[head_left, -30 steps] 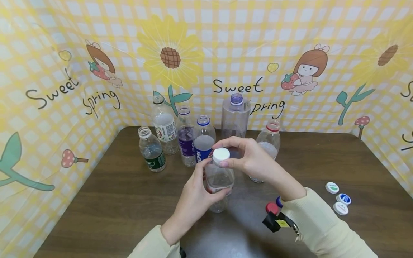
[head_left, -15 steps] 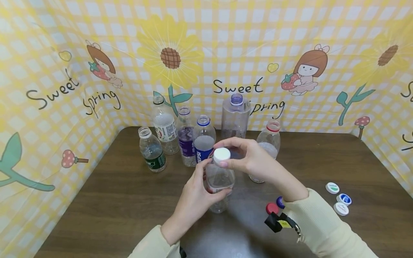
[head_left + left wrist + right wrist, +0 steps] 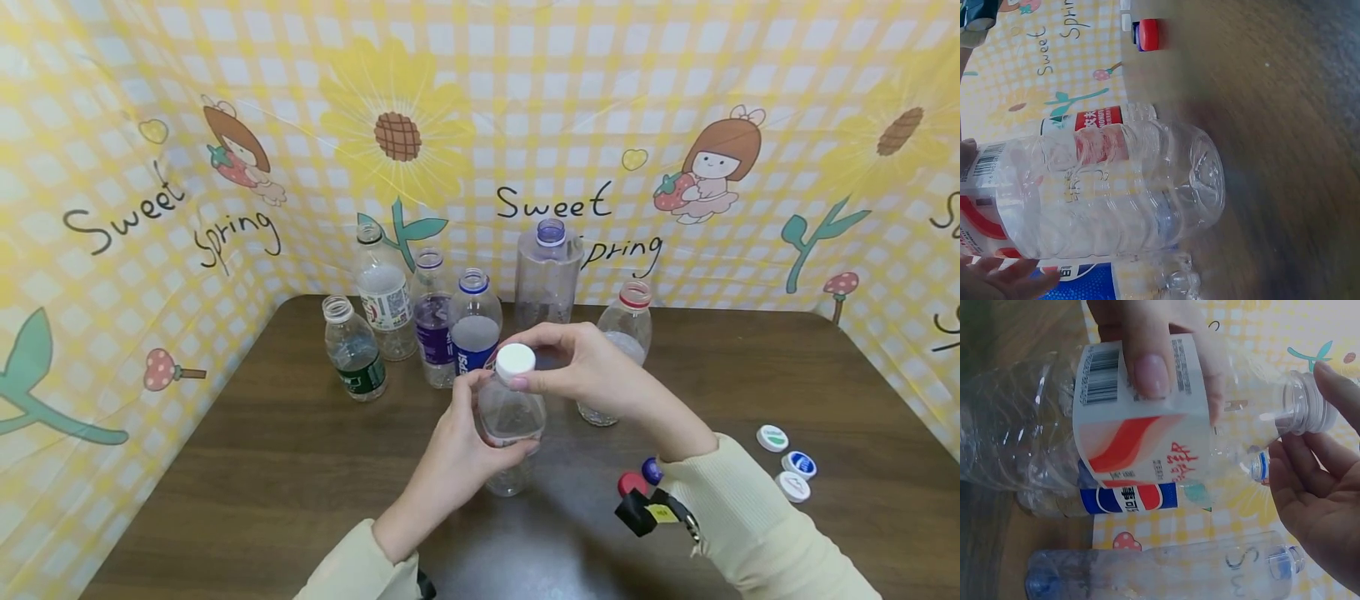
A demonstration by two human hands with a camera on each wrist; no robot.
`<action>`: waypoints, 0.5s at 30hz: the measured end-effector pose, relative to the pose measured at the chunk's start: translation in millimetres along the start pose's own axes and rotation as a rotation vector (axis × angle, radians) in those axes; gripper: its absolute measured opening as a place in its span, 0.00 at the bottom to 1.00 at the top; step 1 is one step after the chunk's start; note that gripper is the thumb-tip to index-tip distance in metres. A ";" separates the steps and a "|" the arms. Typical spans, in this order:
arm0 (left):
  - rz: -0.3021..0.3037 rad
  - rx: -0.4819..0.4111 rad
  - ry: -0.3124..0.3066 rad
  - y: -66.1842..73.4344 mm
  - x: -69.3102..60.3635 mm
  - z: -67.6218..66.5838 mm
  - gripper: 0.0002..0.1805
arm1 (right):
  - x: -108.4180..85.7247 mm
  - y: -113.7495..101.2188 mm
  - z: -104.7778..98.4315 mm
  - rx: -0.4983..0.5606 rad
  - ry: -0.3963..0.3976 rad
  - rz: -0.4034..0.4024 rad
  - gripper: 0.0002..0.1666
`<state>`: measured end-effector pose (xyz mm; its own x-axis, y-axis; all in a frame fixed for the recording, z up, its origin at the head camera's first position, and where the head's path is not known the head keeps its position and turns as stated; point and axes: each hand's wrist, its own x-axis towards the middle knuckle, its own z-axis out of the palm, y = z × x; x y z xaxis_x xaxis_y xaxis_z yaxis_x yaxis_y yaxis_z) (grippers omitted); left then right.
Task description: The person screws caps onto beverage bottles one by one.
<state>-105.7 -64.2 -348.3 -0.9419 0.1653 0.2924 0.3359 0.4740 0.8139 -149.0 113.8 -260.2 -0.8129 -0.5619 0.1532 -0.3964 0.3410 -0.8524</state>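
A clear bottle point(image 3: 512, 415) with a white cap point(image 3: 515, 360) on its neck stands upright near the middle of the table. My left hand point(image 3: 453, 467) grips its body around the label, thumb on the near side. With thumb and fingers, my right hand point(image 3: 592, 371) pinches the white cap from the right. In the right wrist view the bottle's red and white label point(image 3: 1141, 419) shows under the left thumb. The left wrist view shows the ribbed lower part of the bottle point(image 3: 1116, 194).
Behind stand uncapped bottles: a green-labelled one point(image 3: 356, 358), a purple-labelled one point(image 3: 433, 325), a Pepsi one point(image 3: 475, 329), a tall purplish one point(image 3: 546, 275) and a red-necked one point(image 3: 626, 321), among others. Loose caps lie at right, including a red cap point(image 3: 632, 483) and a white cap point(image 3: 772, 437).
Both hands keep their hold on the bottle and cap. The right hand and wrist have shifted slightly; the bottle stays about where it was.
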 end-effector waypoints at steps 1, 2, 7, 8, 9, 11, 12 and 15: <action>-0.007 -0.016 -0.006 0.5 0.4 0.1 0.45 | -0.1 -0.3 0.4 0.003 0.008 0.001 0.20; -0.012 -0.022 -0.009 0.7 0.8 0.3 0.45 | -0.2 -0.6 0.9 0.008 0.017 0.004 0.19; -0.024 -0.027 0.000 0.7 0.5 1.8 0.46 | -2.6 -2.0 4.2 0.038 0.069 0.025 0.19; -0.022 -0.020 0.006 0.2 0.4 2.2 0.47 | -3.1 -2.1 5.0 0.045 0.079 0.028 0.19; -0.021 -0.012 0.013 -0.2 0.4 2.5 0.47 | -3.5 -2.0 5.8 0.047 0.090 0.029 0.19; -0.016 0.008 0.028 -0.7 0.2 3.3 0.47 | -4.2 -1.9 7.7 0.058 0.112 0.029 0.19; -0.014 0.016 0.036 -0.6 0.1 3.7 0.47 | -4.4 -2.0 8.6 0.063 0.123 0.027 0.19; -0.015 0.028 0.059 -0.4 -0.2 5.1 0.46 | -4.8 -1.2 11.4 0.058 0.162 0.026 0.18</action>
<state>-105.6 -60.0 -351.2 -0.9445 0.1070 0.3106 0.3211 0.5002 0.8042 -139.7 107.5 -265.6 -0.8824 -0.4234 0.2054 -0.3529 0.3066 -0.8840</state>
